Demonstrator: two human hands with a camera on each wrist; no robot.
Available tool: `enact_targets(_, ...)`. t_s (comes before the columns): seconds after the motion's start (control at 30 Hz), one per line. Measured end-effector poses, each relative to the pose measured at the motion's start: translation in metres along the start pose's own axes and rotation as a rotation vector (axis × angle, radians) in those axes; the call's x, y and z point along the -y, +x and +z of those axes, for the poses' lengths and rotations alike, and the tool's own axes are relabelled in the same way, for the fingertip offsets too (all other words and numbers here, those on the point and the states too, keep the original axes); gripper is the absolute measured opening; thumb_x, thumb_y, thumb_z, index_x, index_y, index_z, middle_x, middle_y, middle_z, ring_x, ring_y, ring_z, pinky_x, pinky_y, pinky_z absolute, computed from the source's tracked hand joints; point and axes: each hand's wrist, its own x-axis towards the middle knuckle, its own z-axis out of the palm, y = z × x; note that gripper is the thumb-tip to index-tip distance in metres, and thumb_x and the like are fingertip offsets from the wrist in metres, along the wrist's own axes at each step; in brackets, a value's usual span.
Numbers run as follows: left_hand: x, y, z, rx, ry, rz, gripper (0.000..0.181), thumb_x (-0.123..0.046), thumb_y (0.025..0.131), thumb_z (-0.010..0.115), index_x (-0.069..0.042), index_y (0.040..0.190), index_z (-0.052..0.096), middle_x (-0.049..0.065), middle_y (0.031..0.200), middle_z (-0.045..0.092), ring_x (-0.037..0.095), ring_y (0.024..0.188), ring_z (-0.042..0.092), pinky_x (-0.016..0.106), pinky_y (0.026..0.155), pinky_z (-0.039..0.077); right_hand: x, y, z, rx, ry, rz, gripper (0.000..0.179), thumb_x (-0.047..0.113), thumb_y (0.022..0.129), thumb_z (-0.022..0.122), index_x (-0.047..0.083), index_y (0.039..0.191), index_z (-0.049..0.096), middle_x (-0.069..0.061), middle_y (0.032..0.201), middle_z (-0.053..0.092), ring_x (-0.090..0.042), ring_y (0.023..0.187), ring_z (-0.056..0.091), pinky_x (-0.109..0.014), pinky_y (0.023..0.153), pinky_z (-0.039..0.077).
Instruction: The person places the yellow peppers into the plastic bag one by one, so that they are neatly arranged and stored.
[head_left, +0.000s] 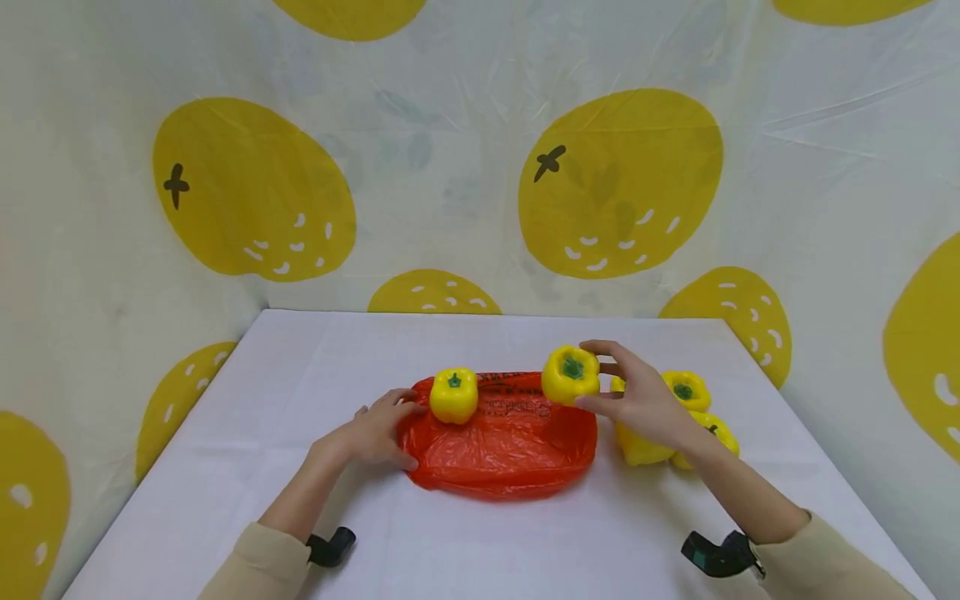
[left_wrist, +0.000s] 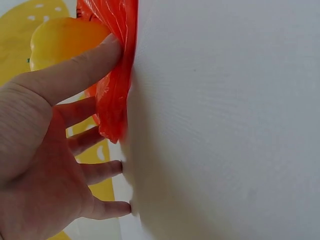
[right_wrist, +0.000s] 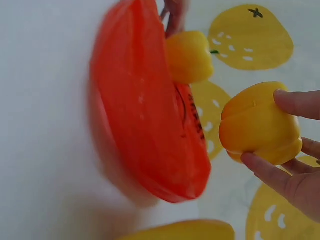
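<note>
A red plastic bag (head_left: 498,467) with dark print lies on the white table, its mouth spread open. One yellow bell pepper (head_left: 453,400) sits at the bag's left side, green stem up. My left hand (head_left: 375,433) rests against the bag's left edge, fingers spread and fairly straight. In the left wrist view its thumb (left_wrist: 82,70) touches the red plastic, and two fingers lie behind it. With thumb and fingers, my right hand (head_left: 648,404) grips another yellow bell pepper (head_left: 566,377) above the bag's right end, stem facing the head camera.
Several more yellow bell peppers (head_left: 686,390) are grouped on the table right of the bag, partly hidden behind my right hand and forearm. A cloth (head_left: 450,192) printed with yellow fruit hangs behind the white table (head_left: 337,342). Black wrist cameras (head_left: 720,554) sit by both sleeves.
</note>
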Motion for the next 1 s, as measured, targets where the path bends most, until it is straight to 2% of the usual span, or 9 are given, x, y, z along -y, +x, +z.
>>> enact_targets(0.2,-0.002,0.0,0.001,-0.008,-0.009,-0.007,0.077,-0.023,0.073,0.093,-0.014,0.142,0.06,0.013,0.157,0.037,0.038,0.146,0.031,0.08,0.11,0.017,0.002,0.001,0.028,0.053,0.063,0.005,0.071,0.017,0.088,0.083,0.014,0.148,0.046,-0.01,0.15,0.047,-0.04,0.132,0.051,-0.039,0.092,0.058)
enact_targets(0.4,0.0,0.0,0.001,0.003,-0.014,-0.001,0.077,-0.023,0.075,0.092,-0.015,0.144,0.059,0.013,0.156,0.039,0.037,0.146,0.031,0.08,0.11,0.014,0.006,0.002,0.054,0.1,0.033,0.023,0.07,0.023,0.087,0.084,0.018,0.147,0.048,-0.005,0.144,0.054,-0.032,0.125,0.056,-0.037,0.089,0.059)
enact_targets(0.63,0.001,-0.001,0.002,0.013,-0.019,0.009,0.078,-0.023,0.076,0.091,-0.014,0.145,0.056,0.012,0.155,0.039,0.037,0.146,0.03,0.081,0.109,0.013,0.009,0.006,0.077,0.143,0.057,-0.024,0.07,0.025,0.086,0.086,0.018,0.145,0.05,0.002,0.14,0.055,-0.029,0.126,0.055,-0.038,0.09,0.059)
enact_targets(1.0,0.0,0.0,0.0,0.017,-0.015,-0.009,0.079,-0.023,0.075,0.091,-0.016,0.146,0.056,0.012,0.155,0.039,0.037,0.146,0.03,0.081,0.109,0.013,0.019,0.01,0.108,0.173,0.038,-0.065,0.069,0.025,0.084,0.088,0.017,0.143,0.053,0.004,0.137,0.057,-0.025,0.122,0.058,-0.04,0.091,0.058)
